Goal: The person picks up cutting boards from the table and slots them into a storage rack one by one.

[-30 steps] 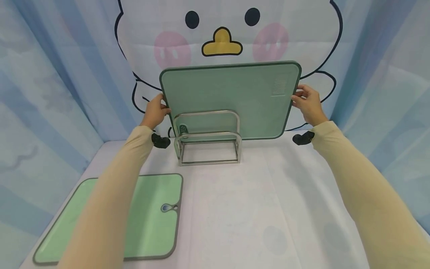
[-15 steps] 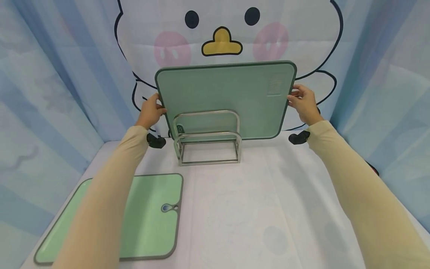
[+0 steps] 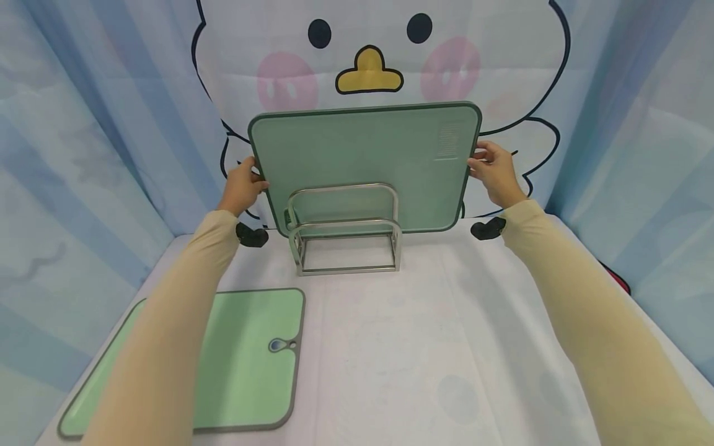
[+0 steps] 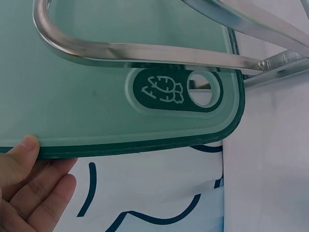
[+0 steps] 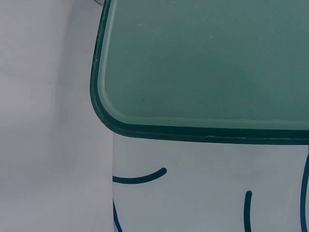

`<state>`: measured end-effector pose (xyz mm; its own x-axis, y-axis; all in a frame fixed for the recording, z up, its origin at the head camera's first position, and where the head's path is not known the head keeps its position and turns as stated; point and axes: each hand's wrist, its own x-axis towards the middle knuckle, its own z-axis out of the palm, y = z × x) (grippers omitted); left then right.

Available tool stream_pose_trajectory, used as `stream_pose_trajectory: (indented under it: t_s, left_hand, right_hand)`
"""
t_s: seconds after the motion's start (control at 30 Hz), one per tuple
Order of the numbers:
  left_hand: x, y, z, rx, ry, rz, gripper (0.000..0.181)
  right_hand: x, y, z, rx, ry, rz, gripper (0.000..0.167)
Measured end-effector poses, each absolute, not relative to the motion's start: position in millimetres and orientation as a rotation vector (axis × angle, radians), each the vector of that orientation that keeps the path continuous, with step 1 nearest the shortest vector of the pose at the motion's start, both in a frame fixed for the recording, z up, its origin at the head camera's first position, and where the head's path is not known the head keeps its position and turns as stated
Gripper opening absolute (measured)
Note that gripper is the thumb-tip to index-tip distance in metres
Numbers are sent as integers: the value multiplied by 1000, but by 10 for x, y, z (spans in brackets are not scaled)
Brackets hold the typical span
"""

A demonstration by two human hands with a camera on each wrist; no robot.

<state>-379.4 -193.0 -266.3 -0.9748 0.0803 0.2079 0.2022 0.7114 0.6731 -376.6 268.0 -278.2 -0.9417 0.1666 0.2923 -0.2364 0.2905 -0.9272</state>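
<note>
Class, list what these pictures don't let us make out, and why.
Head view: part of the flat board, hidden by the left sleeve.
Head view: print on the held board, too small to read.
Head view: a red object, partly behind the right sleeve.
Right wrist view: right hand, outside the frame.

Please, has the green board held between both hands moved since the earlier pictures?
Yes: in the head view, the held board has shifted left against the metal rack.
</note>
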Motion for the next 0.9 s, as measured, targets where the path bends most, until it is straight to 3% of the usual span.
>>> stream_pose_trajectory:
  t_s: [0.9]
  left_hand:
    - [-3691, -2180, -2710, -136, -2667, -1065, 35]
  right_hand:
    - [-3835, 2334, -2758, 99, -2262, 1708, 33]
